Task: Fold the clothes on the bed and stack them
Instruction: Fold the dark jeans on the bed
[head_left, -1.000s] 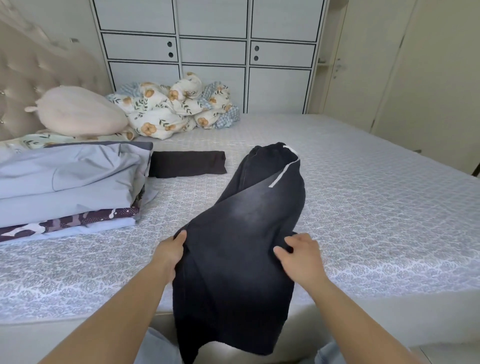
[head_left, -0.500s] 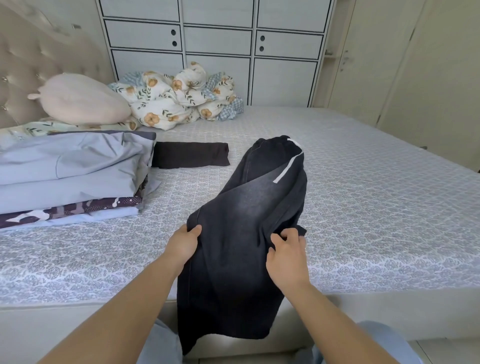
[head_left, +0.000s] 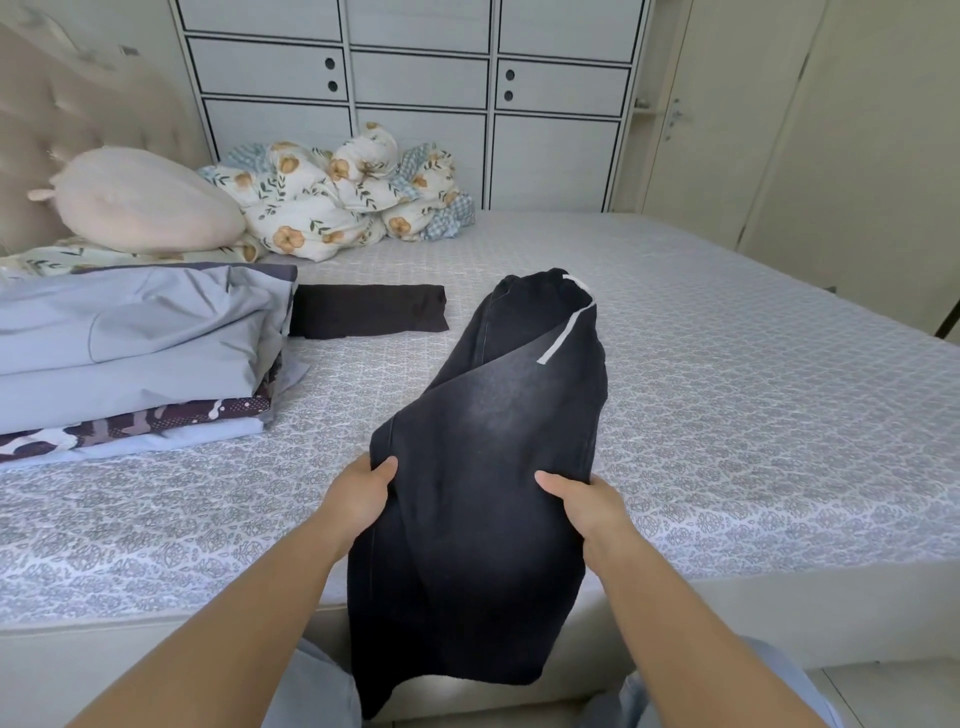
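Count, bed surface

Two hands: left hand (head_left: 358, 493), right hand (head_left: 589, 506). One black trousers (head_left: 498, 415). One small black folded piece (head_left: 369, 317). One folded stack (head_left: 135, 353). One pink pillow (head_left: 140, 200). One floral quilt (head_left: 343, 195).

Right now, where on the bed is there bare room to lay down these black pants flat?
The widest free patch of the bed lies right of the black pants. A narrower strip runs along the near edge, below the folded stack. The left is crowded: stack, small dark folded piece, pillow, flowered quilt.
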